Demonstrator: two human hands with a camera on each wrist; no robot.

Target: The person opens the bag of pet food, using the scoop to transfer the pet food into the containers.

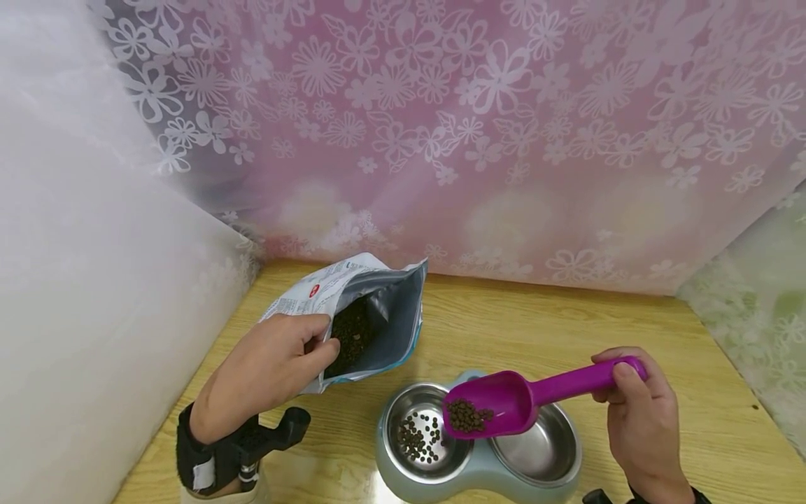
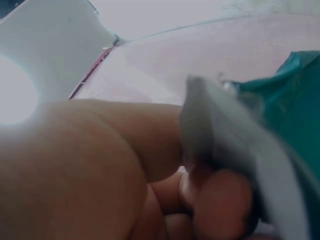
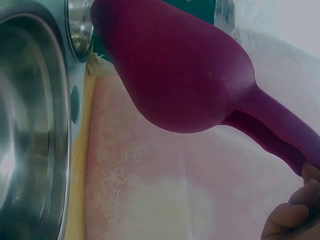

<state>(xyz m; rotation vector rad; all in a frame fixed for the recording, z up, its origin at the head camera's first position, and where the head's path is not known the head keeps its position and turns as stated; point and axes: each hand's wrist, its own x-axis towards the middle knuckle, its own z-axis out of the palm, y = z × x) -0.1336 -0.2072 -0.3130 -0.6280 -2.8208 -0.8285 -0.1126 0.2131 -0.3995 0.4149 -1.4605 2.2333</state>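
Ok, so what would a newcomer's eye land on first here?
Probably the magenta scoop of brown pellets, held by the right hand over the double bowl. Then the open bag on the left, its rim pinched by the left hand, and the pink flowered sheet behind.

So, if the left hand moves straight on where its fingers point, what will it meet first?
Beyond the edge of the printed white, silver-lined bag that the left hand pinches, probably the small dark pellets inside come first, though their depth is unclear.
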